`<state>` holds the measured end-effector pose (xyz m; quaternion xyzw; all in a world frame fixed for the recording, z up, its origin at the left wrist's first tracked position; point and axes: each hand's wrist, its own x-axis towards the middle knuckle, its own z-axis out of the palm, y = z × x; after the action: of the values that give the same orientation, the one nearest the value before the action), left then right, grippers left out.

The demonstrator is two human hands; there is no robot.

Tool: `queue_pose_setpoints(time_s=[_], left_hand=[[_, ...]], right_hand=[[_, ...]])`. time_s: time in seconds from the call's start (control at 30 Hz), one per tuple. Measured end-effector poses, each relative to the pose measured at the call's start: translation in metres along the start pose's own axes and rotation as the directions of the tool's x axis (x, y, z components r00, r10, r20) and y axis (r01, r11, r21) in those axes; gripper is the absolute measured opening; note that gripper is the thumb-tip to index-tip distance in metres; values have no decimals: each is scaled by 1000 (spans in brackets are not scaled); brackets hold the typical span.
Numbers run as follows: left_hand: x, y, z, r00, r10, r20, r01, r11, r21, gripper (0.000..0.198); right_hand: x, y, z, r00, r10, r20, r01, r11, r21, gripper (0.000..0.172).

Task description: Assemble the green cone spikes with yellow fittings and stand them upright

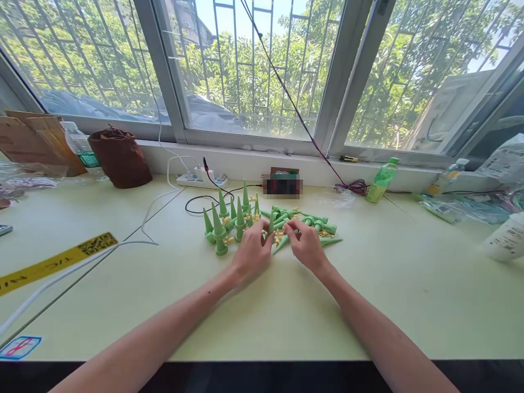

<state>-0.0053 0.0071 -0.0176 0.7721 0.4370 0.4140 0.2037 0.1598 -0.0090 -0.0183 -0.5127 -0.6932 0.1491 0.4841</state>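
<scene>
Fingers of my left hand (254, 243) are wrapped round a green plastic spike (271, 221) whose pointed tip faces up. Close on its right, my right hand (305, 243) has thumb and forefinger pinched together; whatever is between them is too small to make out. Several green spikes (218, 229) with yellow side pieces stand upright left of my left hand. Beyond and right of my right hand, more green spikes (327, 226) lie in a loose pile, mixed with small yellow parts (323, 234).
A power strip (186, 180) with cables and a small box with a blurred front (282, 184) sit along the window wall. A brown bag (120, 158) stands left; a green bottle (382, 180) and a white cup (505, 239) stand right. A white cable (145, 218) crosses the table (262, 322).
</scene>
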Motion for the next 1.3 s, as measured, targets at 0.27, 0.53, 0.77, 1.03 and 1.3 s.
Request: queue_pose_setpoints(time_s=[0.27, 0.53, 0.77, 1.03, 1.3], left_hand=[[-2, -5, 1, 999, 7, 35, -10, 995, 102, 8], [-1, -7, 3, 999, 7, 34, -10, 995, 102, 6], [-2, -5, 3, 999, 30, 27, -32, 996, 80, 3], [-2, -5, 3, 998, 54, 32, -57, 992, 113, 3], [-3, -5, 3, 998, 50, 28, -53, 992, 113, 10]], right_hand=[[0, 12, 3, 996, 12, 88, 3, 986, -167, 18], [0, 13, 2, 998, 3, 68, 7, 988, -153, 17], [0, 13, 4, 997, -20, 72, 29, 991, -130, 20], [-1, 19, 11, 989, -64, 136, 86, 983, -163, 22], [-3, 14, 12, 985, -8, 170, 53, 964, -259, 17]])
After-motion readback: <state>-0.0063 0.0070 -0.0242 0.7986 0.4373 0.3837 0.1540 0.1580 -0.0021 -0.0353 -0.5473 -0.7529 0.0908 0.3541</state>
